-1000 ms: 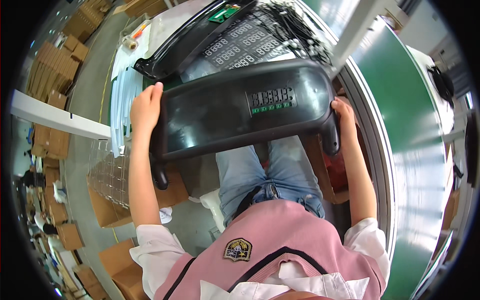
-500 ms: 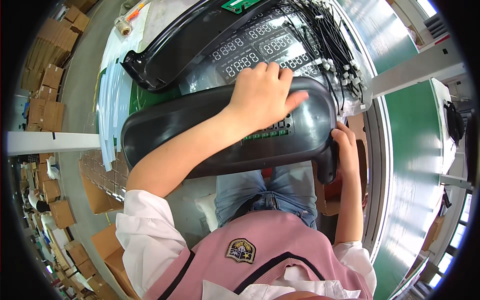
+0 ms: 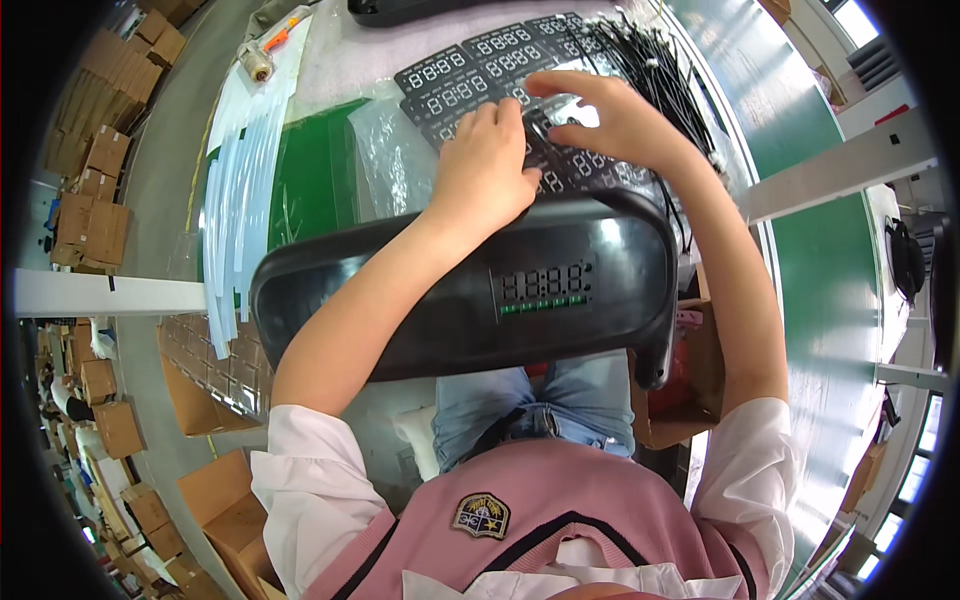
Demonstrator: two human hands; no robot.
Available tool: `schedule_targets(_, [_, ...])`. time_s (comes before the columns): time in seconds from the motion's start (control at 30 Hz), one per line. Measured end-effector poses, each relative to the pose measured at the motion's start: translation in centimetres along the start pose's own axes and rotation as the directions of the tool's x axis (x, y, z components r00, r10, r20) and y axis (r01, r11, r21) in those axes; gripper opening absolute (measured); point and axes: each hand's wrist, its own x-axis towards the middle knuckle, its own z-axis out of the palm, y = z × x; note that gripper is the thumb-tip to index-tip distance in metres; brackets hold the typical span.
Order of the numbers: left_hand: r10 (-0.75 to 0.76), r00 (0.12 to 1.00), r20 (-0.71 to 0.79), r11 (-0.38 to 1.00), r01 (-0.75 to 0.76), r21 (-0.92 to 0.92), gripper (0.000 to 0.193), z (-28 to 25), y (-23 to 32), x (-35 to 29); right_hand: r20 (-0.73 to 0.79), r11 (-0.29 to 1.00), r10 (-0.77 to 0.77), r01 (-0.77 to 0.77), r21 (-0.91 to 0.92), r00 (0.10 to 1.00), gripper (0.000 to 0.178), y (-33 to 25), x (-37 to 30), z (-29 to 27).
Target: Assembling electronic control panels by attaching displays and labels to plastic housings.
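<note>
A long black plastic housing [image 3: 430,310] lies across the table edge in front of me, with a digit display window [image 3: 545,285] and a row of green pieces in its face. Beyond it are dark sheets [image 3: 500,55] printed with white digits. My left hand [image 3: 488,165] reaches over the housing and rests on the near sheets, fingers stretched and thumb apart. My right hand [image 3: 605,115] is bent over the same sheets from the right, thumb and forefinger apart. Between the two hands a glossy dark patch of sheet shows; whether it is lifted I cannot tell.
Black cables [image 3: 665,85] with white connectors are heaped at the far right. Pale translucent strips [image 3: 240,200] lie on the left, beside clear plastic film [image 3: 385,150]. Another black housing [image 3: 400,10] is at the far edge. An open carton [image 3: 690,390] stands below right; a white post [image 3: 110,290] stands left.
Both hands have left the near housing and moved onto the printed sheets. The housing's display window is now uncovered. The second black housing has shifted away to the far edge, exposing more sheets.
</note>
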Motion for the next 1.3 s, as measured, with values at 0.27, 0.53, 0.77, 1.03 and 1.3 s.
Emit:
schedule_targets(0.27, [-0.006, 0.998, 0.055, 0.915, -0.017, 0.402, 0.044, -0.1, -0.6, 0.4, 0.092, 0.960, -0.207, 0.220, -0.171, 0.974, 0.055, 4.9, 8.1, 4.8])
schedule_targets(0.53, [0.085, 0.993, 0.077, 0.903, -0.109, 0.416, 0.032, 0.1, -1.3, 0.6, 0.177, 0.846, -0.391, 0.428, -0.317, 0.903, 0.041, 5.9, 9.1, 5.9])
schedule_targets(0.77, [0.080, 0.992, 0.099, 0.894, -0.115, 0.432, 0.031, 0.3, -1.2, 0.9, 0.112, 0.979, -0.167, 0.179, -0.099, 0.980, 0.028, 6.6, 11.5, 5.0])
schedule_targets(1.03, [-0.088, 0.992, 0.093, 0.995, 0.092, -0.041, 0.029, -0.8, -1.1, 1.8, -0.123, 0.848, 0.438, -0.364, 0.385, 0.890, 0.029, 6.2, 12.8, 4.3])
schedule_targets(1.3, [0.080, 0.890, 0.449, -0.378, 0.444, -0.813, 0.035, -3.0, -4.4, 4.7, -0.144, 0.652, 0.028, 0.091, 0.753, 0.989, 0.036, -1.1, 8.2, 0.9])
